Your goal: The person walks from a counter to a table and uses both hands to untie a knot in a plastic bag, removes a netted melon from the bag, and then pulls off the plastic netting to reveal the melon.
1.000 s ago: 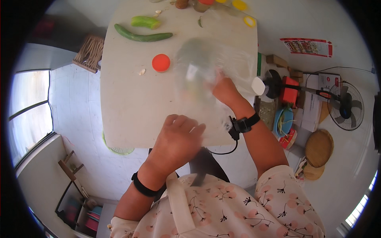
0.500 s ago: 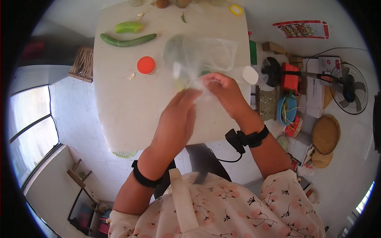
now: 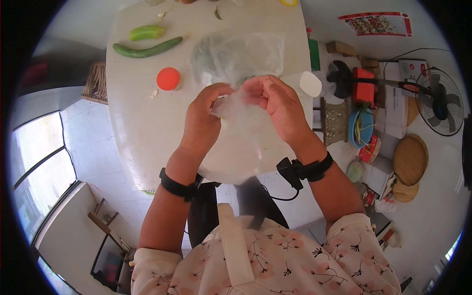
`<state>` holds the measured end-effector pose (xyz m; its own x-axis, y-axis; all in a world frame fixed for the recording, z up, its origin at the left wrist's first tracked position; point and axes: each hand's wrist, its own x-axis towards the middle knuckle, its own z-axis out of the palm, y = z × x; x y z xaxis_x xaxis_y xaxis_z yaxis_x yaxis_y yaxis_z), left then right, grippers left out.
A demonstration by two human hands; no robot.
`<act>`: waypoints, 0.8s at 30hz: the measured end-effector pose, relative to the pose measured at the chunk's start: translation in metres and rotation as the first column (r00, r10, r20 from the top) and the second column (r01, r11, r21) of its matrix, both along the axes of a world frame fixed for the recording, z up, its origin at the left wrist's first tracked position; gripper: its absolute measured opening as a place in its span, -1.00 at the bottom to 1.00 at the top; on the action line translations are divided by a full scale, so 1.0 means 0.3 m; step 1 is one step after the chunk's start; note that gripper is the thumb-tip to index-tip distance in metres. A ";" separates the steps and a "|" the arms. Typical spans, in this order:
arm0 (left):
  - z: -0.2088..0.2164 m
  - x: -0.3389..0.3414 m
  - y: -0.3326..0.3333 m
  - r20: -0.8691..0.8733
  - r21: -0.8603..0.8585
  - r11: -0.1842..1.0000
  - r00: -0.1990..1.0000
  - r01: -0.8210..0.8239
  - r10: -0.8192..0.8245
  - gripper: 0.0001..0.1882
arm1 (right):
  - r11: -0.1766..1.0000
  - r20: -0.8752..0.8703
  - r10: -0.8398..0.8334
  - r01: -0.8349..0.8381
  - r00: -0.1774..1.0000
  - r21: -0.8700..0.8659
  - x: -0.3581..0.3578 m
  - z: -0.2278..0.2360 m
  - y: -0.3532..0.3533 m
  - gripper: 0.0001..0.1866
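My left hand (image 3: 202, 115) has its fingers curled on the gathered film of a clear plastic bag (image 3: 260, 51). Facing it, my right hand (image 3: 282, 105) bends its fingers around the same film, which looks blurred between the two hands. Beyond my hands the bag spreads over the table, with something green dimly visible inside at its left. More see-through film hangs below my hands toward the table's near edge; whether it belongs to the same bag I cannot tell. A red round lid (image 3: 168, 78) is left of the bag.
On the white table (image 3: 142, 132) lie a long green cucumber (image 3: 147, 49), a cut light-green vegetable piece (image 3: 146, 33) and a small green chili (image 3: 217, 13). A white oval object (image 3: 310, 84) is at the right edge. Beyond stand a fan (image 3: 435, 101) and a blue basin (image 3: 361, 128).
My hands have moved apart, the left one shifting left. Film now spreads below them toward the near edge. The whole table view has shifted slightly up and left.
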<state>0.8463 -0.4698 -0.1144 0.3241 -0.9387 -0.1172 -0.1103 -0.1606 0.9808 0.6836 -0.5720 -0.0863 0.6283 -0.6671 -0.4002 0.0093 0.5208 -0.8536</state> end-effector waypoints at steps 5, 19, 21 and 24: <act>-0.034 -0.003 -0.013 0.138 -0.044 0.999 0.990 0.029 -0.023 -0.51 | 0.958 -0.202 0.142 -0.186 0.969 -0.218 0.020 -0.004 0.017 -0.78; 0.039 0.024 0.050 -0.437 -0.031 0.995 0.896 -0.097 0.074 -0.88 | 0.857 -0.303 0.017 -0.170 0.953 -0.486 0.039 -0.019 -0.072 -0.81; 0.034 0.020 0.041 -0.504 0.010 0.994 0.858 -0.107 0.098 -0.91 | 0.715 -0.309 0.067 -0.262 0.949 -0.649 0.046 -0.022 -0.058 -0.80; 0.027 0.008 0.022 -0.573 0.019 0.982 0.803 -0.189 0.166 -0.94 | 0.519 -0.304 0.042 -0.281 0.952 -0.807 0.086 -0.036 -0.004 -0.76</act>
